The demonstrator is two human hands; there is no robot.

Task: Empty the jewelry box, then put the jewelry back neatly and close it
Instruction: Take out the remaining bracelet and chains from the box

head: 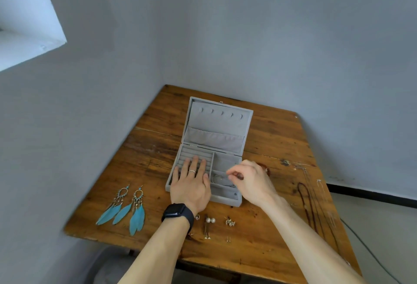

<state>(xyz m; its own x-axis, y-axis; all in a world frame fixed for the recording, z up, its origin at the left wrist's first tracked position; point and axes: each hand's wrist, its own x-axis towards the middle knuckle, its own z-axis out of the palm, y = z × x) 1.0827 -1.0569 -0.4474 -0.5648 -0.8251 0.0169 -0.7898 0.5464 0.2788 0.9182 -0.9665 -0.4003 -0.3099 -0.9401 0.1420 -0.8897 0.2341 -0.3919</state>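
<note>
Flat on the grey velvet jewelry box [225, 123] rests the left hand [191, 184].

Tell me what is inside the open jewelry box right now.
In the jewelry box, a thin bangle lies in a right-side compartment. The left hand lies flat over the ring rolls, hiding most of them. The right hand covers part of the right compartments.

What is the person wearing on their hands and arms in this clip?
Both forearms are bare, with no sleeves in view. The left wrist carries a black smartwatch with a dark square face and a wide black band. The left hand has a thin silver ring on one finger. The right hand shows no visible jewellery.
</note>
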